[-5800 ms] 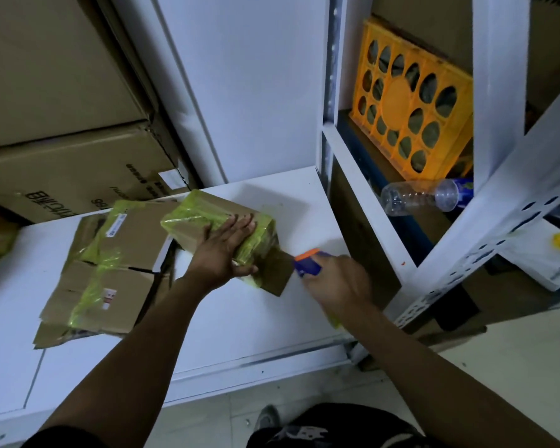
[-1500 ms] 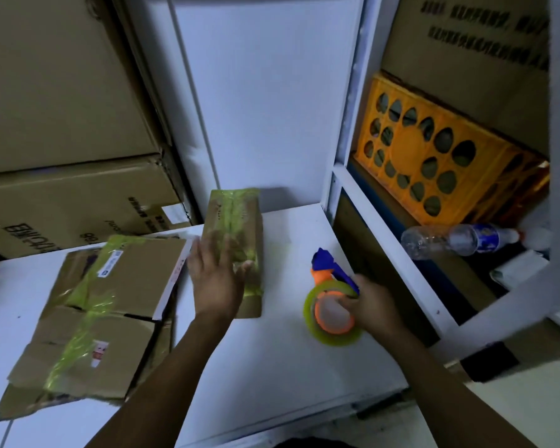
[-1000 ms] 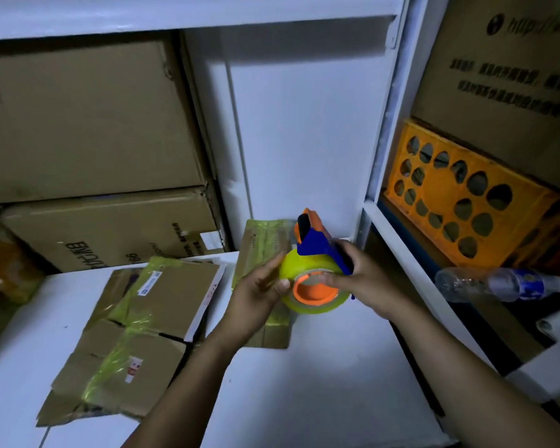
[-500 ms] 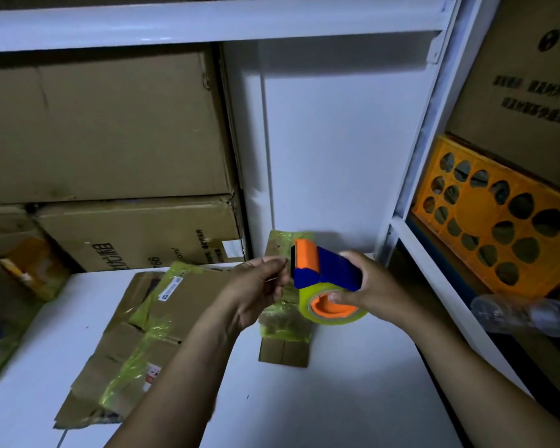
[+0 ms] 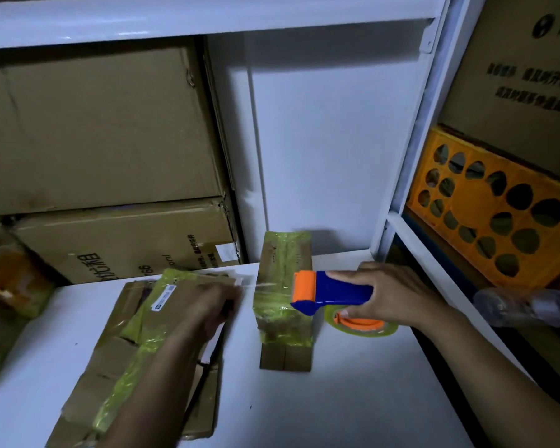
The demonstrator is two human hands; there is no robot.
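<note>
White shelving bay, dim light. The white worktop carries everything.

- Small box: stands mid-worktop, long side running away from the camera. Yellow-green tape is banded round its middle and far end; the near end is bare cardboard.
- Right hand: clenched round the blue handle of the tape dispenser. The orange head sits over the box's right edge and the roll hangs low, just beside the box.
- Left hand: left of the box, above the taped flat parcels. It's motion-blurred, so I can't tell how the fingers lie. A thin strip of tape runs from the dispenser head across the box top toward it, so my guess is it has the free end.
- Background: big cartons stacked behind, with an orange crate and a plastic bottle in the right bay.

Step, as I read it: drawing out a fresh length of tape for another wrap, crosswise over the box.

Next move needs:
- the strip kept taut and level
- the free end stuck down on the box's left face
- the dispenser run over the top and down the right side

Nothing is holding the box, so a hard pull could tip or skid it. A slack strip would likely fold onto itself.
</note>
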